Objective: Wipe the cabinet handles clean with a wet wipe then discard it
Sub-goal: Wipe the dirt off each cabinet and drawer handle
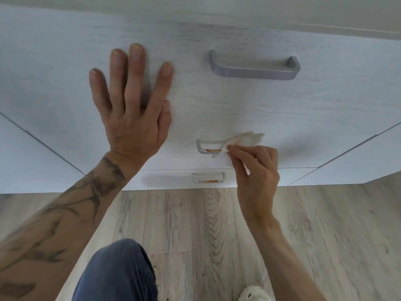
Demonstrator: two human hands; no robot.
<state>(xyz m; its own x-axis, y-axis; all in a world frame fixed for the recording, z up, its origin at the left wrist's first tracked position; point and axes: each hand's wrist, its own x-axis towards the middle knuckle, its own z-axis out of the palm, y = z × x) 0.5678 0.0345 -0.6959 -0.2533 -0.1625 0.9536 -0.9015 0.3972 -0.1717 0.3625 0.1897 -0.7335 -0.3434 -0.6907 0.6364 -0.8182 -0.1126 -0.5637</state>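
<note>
Three grey metal handles run down the white drawer fronts. The top handle [253, 67] looks free of marks. An orange smear shows on the middle handle [206, 147], and the bottom handle [207, 178] carries one too. My right hand [256, 170] pinches a white wet wipe [243, 141] against the right end of the middle handle. My left hand [132, 103] lies flat on the top drawer front [65, 72], fingers spread, holding nothing.
A light wood-look floor [217, 224] runs below the cabinet. My knee in blue trousers [117, 272] is at the bottom centre, and a white shoe [253, 295] shows at the lower edge. Side cabinet panels [358, 161] flank the drawers.
</note>
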